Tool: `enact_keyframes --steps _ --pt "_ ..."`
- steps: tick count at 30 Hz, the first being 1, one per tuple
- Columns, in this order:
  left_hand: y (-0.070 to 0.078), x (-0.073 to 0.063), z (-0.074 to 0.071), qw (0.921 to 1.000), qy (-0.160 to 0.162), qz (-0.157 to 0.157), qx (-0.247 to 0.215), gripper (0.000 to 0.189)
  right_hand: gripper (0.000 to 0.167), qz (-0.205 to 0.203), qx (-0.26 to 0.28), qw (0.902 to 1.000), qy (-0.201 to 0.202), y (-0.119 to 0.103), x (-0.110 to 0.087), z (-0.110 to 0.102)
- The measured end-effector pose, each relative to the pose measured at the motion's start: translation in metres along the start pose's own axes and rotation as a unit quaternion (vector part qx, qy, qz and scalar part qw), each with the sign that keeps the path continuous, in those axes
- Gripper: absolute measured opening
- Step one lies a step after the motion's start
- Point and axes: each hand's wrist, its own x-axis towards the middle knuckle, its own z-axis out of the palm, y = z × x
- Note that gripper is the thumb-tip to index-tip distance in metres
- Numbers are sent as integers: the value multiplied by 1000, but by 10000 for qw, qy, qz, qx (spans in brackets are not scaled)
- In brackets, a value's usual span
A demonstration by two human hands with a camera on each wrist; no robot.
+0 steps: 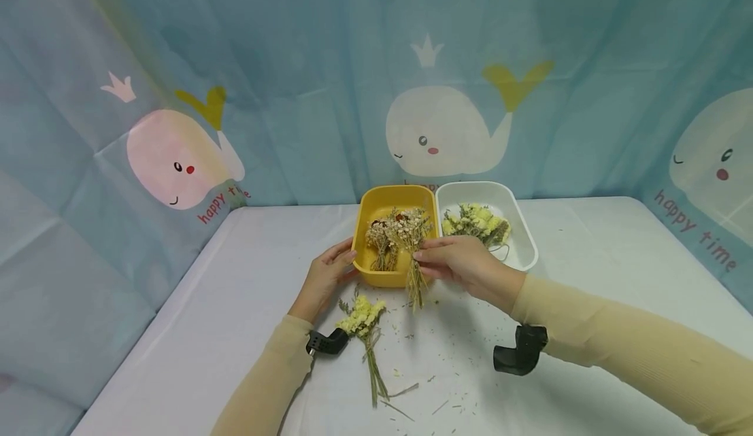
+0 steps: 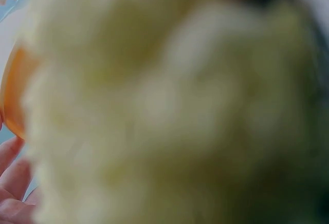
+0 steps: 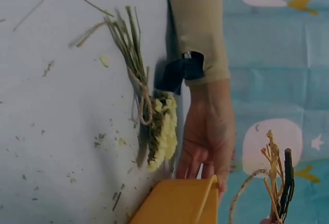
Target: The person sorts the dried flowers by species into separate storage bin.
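My right hand (image 1: 465, 263) pinches a bunch of small pale dried flowers (image 1: 412, 230) by its stems, above the front of the yellow box (image 1: 376, 202). The stems (image 3: 275, 183) and a loop of twine show in the right wrist view. My left hand (image 1: 323, 279) holds the box's left side, thumb at the rim. Another dried bunch with dark red blooms (image 1: 379, 236) lies inside that box. A tied yellow flower bunch (image 1: 360, 318) rests on the table beside the left wrist; pale yellow blur fills most of the left wrist view.
Against the yellow box's right side stands a white box (image 1: 525, 236) with yellow dried flowers (image 1: 482, 220) in it. Stem scraps (image 1: 397, 411) and crumbs litter the white table (image 1: 588, 259). A blue whale-print curtain (image 1: 329, 129) hangs behind.
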Motion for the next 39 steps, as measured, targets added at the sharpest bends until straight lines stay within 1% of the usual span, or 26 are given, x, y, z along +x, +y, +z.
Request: enact_keyframes --steps 7,14,19,24,28,36,39 --pt "1 1 0 10000 6 -34 -7 46 45 -73 252 9996 101 -9 20 1" --pt "4 1 1 10000 1 -52 12 47 46 -26 362 9984 435 -18 41 4" --pt "5 1 1 10000 -21 -31 34 48 47 -15 426 9973 591 -18 52 4" --pt "5 0 2 10000 -22 -14 5 48 48 -21 513 9968 618 -14 60 4" --pt "5 0 1 10000 -42 6 -31 47 46 -115 275 9977 610 -10 67 6" --pt "2 0 1 10000 -82 18 -39 47 39 -296 -200 9947 963 -1 84 10" --pt "1 -1 0 10000 -88 22 -17 47 37 -291 -469 9936 987 3 88 13"
